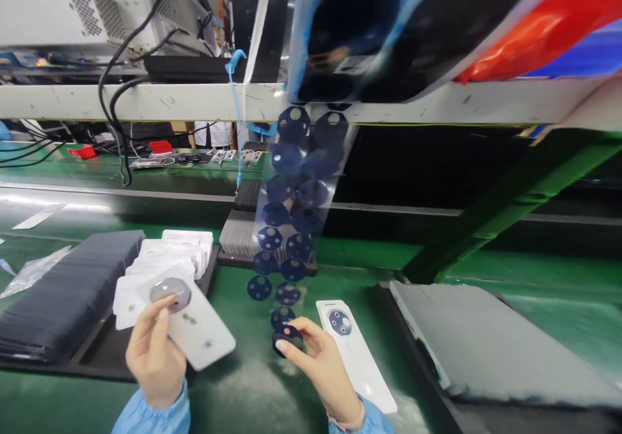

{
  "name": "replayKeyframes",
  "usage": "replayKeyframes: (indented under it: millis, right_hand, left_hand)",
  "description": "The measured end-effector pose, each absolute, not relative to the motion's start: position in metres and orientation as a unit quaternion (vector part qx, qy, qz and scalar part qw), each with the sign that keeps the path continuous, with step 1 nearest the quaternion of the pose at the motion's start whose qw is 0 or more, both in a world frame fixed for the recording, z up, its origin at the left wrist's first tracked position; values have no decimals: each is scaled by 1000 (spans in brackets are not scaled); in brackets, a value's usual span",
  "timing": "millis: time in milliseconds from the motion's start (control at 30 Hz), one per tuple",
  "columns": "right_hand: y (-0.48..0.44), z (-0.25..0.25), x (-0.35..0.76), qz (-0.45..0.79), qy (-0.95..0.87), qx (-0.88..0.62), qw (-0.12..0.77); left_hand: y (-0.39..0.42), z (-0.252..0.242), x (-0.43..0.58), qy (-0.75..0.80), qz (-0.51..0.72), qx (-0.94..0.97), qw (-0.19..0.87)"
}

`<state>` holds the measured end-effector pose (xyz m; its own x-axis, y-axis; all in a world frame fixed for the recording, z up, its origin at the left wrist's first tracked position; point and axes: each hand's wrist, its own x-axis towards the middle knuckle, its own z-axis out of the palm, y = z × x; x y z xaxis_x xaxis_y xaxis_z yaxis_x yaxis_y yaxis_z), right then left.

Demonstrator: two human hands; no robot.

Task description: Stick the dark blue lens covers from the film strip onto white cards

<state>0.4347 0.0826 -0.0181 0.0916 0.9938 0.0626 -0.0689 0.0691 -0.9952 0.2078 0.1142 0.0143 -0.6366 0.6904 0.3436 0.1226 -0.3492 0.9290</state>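
My left hand (158, 353) pinches a white phone back cover (207, 340), tilted above the bench, near its round camera area. In my right hand (323, 363), thumb and fingers close on a dark round camera-lens sticker (291, 335) with holes in it. That sticker is at the lower end of a clear strip (315, 227) hanging from above, lined with paired dark discs. Whether it is still attached to the strip I cannot tell. Right of my right hand, another white phone back cover (367, 369) lies on the bench with a dark disc on its camera area.
Behind my left hand, overlapping white covers (168, 252) lie beside a row of dark sheets (72, 291) in a black tray. Grey thin pieces (238, 233) stand behind the strip. At right, a grey padded sheet (486, 337) rests on a black tray. A shelf beam (194, 102) crosses above.
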Motion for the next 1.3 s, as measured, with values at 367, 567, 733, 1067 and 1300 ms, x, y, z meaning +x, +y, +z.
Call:
replayKeyframes:
  millis: [367,567,733,1067,1300]
  right_hand:
    - [83,-7,446,520,-356,-482,609]
    - [78,-10,434,447,-422,-562,553]
    - [78,-11,436,417,-448,-574,543]
    - [78,-8,441,386,-495,-582,517]
    - [79,-10,443,407,-487,-586,504]
  left_hand:
    - [92,4,274,439,407,474,646]
    - [85,-3,280,415,387,478,670]
    - [84,-9,278,410,369,506,663]
    - [84,-10,275,418,339,565,625]
    - [84,-14,274,413,333,573,625]
